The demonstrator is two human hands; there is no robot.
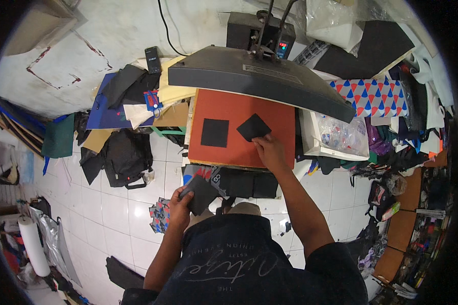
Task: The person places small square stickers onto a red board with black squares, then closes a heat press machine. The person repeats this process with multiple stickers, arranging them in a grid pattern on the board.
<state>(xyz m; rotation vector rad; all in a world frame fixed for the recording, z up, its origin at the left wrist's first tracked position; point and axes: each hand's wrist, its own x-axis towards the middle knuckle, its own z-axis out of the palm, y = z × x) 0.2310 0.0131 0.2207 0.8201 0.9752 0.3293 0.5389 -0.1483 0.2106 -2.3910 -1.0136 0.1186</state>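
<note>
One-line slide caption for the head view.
Right hand touching a black square on an orange-red pad; left hand holding dark material.

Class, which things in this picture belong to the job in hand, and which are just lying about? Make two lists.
Belong to the job:
heat press
orange-red pad
left black square on it
right black square, under the right hand's fingertips
dark piece in the left hand

Seemingly just lying about:
smartphone
black bag
white roll

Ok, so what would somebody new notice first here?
Probably the orange pad in the middle, with two black squares on it, the right hand touching one. Then the big dark plate just above it in the picture, and the patterned sheet at upper right.
</note>
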